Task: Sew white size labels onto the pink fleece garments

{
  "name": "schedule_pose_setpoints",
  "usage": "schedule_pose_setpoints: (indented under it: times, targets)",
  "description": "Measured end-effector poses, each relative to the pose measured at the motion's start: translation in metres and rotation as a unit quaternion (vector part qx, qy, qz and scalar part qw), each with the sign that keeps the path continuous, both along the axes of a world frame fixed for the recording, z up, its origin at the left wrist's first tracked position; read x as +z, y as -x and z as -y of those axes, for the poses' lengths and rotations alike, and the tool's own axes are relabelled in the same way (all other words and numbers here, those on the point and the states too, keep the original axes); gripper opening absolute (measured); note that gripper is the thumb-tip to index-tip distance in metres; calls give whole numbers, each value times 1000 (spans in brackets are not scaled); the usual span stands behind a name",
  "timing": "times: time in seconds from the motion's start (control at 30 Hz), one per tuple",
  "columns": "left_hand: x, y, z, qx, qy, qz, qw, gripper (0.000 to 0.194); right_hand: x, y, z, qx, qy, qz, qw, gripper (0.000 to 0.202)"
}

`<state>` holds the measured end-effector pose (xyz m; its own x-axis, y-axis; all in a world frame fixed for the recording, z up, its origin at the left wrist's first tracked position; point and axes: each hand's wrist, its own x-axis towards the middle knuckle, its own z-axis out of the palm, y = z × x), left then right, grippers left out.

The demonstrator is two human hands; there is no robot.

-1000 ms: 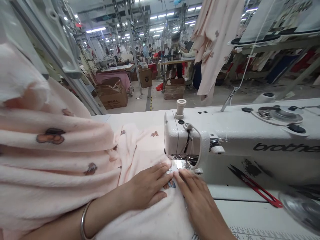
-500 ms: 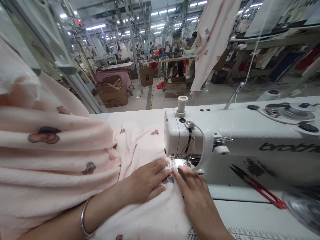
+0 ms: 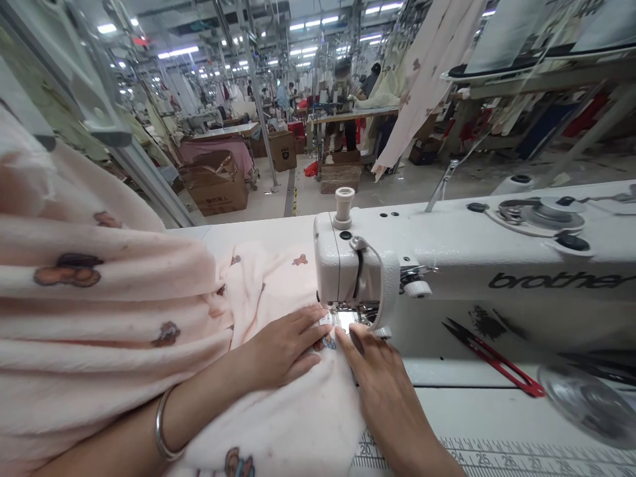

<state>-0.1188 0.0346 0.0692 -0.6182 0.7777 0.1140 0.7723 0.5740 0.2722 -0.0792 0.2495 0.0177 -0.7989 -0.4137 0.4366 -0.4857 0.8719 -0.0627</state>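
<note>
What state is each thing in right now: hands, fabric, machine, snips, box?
Left hand: palm down, resting on the fabric.
Right hand: fingers extended near the presser foot.
Pale pink fleece fabric with bear prints: folded at left, flatter under the hands.
White metal sewing machine: light lit; stitching or stopped, cannot tell.
Red-handled, black-bladed snips: lying down, blades slightly apart.
Brown cardboard box: open-topped.

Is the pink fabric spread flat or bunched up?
Partly bunched: the fabric lies in thick folds at the left, flatter beside the left hand.
</note>
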Motion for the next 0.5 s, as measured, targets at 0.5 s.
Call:
schedule_pose_setpoints:
  times: [0.5]
  targets:
    - [2,2,-6,29,-23,7,999,39,5,-18,2,23,28,-26,999,55]
